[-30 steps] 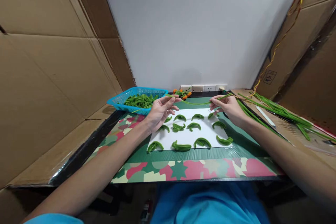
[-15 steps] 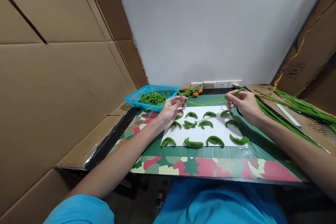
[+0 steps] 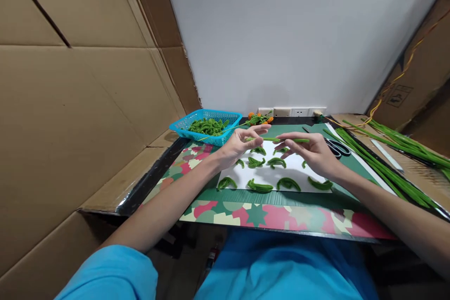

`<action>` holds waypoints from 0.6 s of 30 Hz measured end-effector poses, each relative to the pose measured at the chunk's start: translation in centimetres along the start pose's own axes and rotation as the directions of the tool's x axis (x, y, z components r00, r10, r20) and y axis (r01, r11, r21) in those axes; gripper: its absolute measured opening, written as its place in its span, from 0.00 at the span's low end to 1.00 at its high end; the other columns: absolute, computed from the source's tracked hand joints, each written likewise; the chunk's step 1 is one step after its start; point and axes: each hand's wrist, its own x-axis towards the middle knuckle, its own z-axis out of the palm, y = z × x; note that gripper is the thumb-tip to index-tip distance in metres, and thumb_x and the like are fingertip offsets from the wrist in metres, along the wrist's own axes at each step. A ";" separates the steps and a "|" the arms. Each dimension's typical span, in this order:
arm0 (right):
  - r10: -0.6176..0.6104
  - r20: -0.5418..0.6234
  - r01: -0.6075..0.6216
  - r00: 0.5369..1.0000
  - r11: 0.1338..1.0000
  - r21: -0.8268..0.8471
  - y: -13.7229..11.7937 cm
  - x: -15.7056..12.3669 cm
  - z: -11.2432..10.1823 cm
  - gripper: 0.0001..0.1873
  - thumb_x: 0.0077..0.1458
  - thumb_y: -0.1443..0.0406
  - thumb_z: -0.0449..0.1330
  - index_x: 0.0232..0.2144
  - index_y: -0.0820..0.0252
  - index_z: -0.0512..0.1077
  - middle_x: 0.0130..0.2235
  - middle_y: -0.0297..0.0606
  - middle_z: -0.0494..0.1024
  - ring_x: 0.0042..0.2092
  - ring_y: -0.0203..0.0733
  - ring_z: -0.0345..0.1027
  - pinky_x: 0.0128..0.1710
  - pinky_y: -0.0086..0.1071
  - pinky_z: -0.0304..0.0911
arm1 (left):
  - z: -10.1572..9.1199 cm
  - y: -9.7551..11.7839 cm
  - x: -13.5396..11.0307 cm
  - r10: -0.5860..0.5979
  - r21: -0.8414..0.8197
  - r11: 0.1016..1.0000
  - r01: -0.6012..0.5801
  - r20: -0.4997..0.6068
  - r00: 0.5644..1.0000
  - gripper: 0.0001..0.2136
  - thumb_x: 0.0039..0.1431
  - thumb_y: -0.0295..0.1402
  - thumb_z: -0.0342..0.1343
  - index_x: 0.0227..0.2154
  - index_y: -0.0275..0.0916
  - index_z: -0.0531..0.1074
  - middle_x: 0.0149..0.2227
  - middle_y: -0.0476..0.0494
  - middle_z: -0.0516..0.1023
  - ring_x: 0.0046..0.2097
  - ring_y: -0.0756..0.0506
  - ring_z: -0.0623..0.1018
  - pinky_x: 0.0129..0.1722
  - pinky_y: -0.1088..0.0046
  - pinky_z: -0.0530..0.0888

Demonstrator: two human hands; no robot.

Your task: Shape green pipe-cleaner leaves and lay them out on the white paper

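Observation:
Both my hands hold one long green pipe cleaner level above the white sheet. My left hand pinches it near its left part, and the thin tail runs on toward the blue basket. My right hand pinches it close by, with the right end sticking out past the fingers. Several bent green pipe-cleaner pieces lie in rows on the sheet beneath the hands.
The blue basket holds more bent green pieces. Orange and green craft flowers lie by the wall sockets. Black scissors rest right of the sheet. A bundle of long green stems lies along the right side. Cardboard walls stand left and right.
My hands have come much closer together over the sheet, shortening the stretch of pipe cleaner between them. The scissors now show beside my right hand.

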 end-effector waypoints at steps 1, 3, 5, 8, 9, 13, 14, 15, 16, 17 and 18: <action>-0.001 0.031 0.003 1.000 0.998 -0.059 -0.1 0.0 0.1 0.18 0.67 0.53 0.64 0.50 0.57 0.83 0.47 0.45 0.86 0.46 0.51 0.83 0.42 0.43 0.83 | 0.1 0.0 0.1 0.001 0.030 1.000 -0.001 0.015 1.000 0.18 0.55 0.49 0.72 0.27 0.39 0.81 0.64 0.35 0.75 0.66 0.33 0.71 0.63 0.51 0.67; 0.022 0.082 -0.009 0.996 0.987 -0.163 -0.4 0.0 0.2 0.19 0.67 0.52 0.64 0.51 0.57 0.83 0.48 0.45 0.86 0.45 0.51 0.83 0.42 0.43 0.82 | 0.2 0.0 0.3 -0.001 0.104 0.995 -0.002 0.031 1.000 0.19 0.61 0.51 0.67 0.27 0.38 0.81 0.59 0.34 0.79 0.63 0.35 0.74 0.61 0.54 0.70; 0.055 0.100 -0.033 0.993 0.978 -0.205 -0.5 0.2 0.3 0.20 0.67 0.51 0.64 0.49 0.57 0.84 0.45 0.45 0.86 0.43 0.51 0.83 0.40 0.42 0.82 | 0.3 0.0 0.5 -0.009 0.164 0.986 0.003 0.034 0.999 0.24 0.67 0.52 0.60 0.24 0.37 0.79 0.51 0.33 0.83 0.57 0.36 0.79 0.58 0.57 0.72; 0.081 0.116 -0.061 0.990 0.984 -0.167 -0.4 0.4 0.4 0.21 0.67 0.50 0.62 0.47 0.59 0.85 0.43 0.45 0.86 0.42 0.50 0.84 0.37 0.39 0.81 | 0.7 0.2 0.7 -0.028 0.178 0.984 0.024 0.019 0.999 0.28 0.70 0.53 0.55 0.21 0.36 0.76 0.37 0.35 0.85 0.47 0.38 0.84 0.52 0.60 0.75; 0.087 0.124 -0.069 0.988 0.987 -0.143 -0.3 0.4 0.4 0.21 0.67 0.50 0.62 0.47 0.59 0.85 0.42 0.45 0.86 0.42 0.50 0.84 0.36 0.38 0.81 | 0.8 0.3 0.7 -0.034 0.168 0.985 0.032 0.009 0.999 0.28 0.70 0.53 0.55 0.21 0.36 0.76 0.34 0.36 0.84 0.45 0.39 0.85 0.51 0.60 0.77; 0.087 0.105 -0.079 0.991 0.994 -0.078 -0.1 0.3 0.3 0.20 0.67 0.52 0.63 0.46 0.62 0.82 0.37 0.44 0.85 0.37 0.47 0.83 0.32 0.35 0.79 | 1.1 0.7 0.3 -0.024 0.136 0.990 0.027 -0.026 0.999 0.29 0.67 0.61 0.53 0.29 0.36 0.72 0.38 0.35 0.85 0.38 0.41 0.85 0.35 0.69 0.79; 0.082 0.101 -0.072 0.992 0.993 -0.093 -0.1 0.2 0.3 0.19 0.67 0.52 0.63 0.45 0.63 0.81 0.35 0.43 0.84 0.35 0.45 0.82 0.32 0.35 0.78 | 1.2 0.7 0.1 -0.033 0.132 0.991 0.035 -0.023 0.999 0.30 0.65 0.65 0.51 0.35 0.37 0.71 0.41 0.35 0.85 0.34 0.42 0.85 0.29 0.71 0.77; 0.077 0.101 -0.065 0.992 0.991 -0.119 -0.1 0.1 0.2 0.19 0.68 0.53 0.62 0.45 0.63 0.81 0.34 0.41 0.83 0.34 0.43 0.80 0.32 0.34 0.77 | 1.2 0.7 -0.1 -0.049 0.125 0.991 0.051 -0.014 0.999 0.32 0.63 0.68 0.48 0.41 0.39 0.70 0.42 0.35 0.85 0.31 0.43 0.85 0.24 0.73 0.75; 0.075 0.109 -0.058 0.991 0.987 -0.149 -0.1 0.0 0.2 0.18 0.69 0.53 0.61 0.45 0.62 0.81 0.33 0.41 0.83 0.32 0.42 0.79 0.32 0.34 0.76 | 1.1 0.7 -0.3 -0.067 0.113 0.991 0.067 -0.003 0.998 0.35 0.60 0.71 0.46 0.47 0.41 0.67 0.42 0.36 0.85 0.27 0.43 0.84 0.21 0.74 0.73; 0.075 0.119 -0.053 0.990 0.983 -0.178 -0.1 -0.1 0.2 0.18 0.69 0.53 0.61 0.45 0.62 0.80 0.32 0.40 0.82 0.32 0.41 0.78 0.32 0.33 0.75 | 1.1 0.7 -0.5 -0.079 0.098 0.992 0.078 0.006 0.997 0.37 0.58 0.73 0.44 0.51 0.43 0.64 0.40 0.37 0.85 0.25 0.43 0.83 0.19 0.74 0.72; 0.076 0.128 -0.049 0.989 0.978 -0.202 -0.2 -0.1 0.2 0.19 0.70 0.52 0.60 0.45 0.62 0.80 0.32 0.40 0.82 0.31 0.40 0.77 0.32 0.33 0.75 | 1.0 0.7 -0.7 -0.078 0.082 0.994 0.077 0.007 0.997 0.39 0.56 0.75 0.43 0.53 0.45 0.61 0.37 0.39 0.85 0.23 0.43 0.82 0.18 0.74 0.71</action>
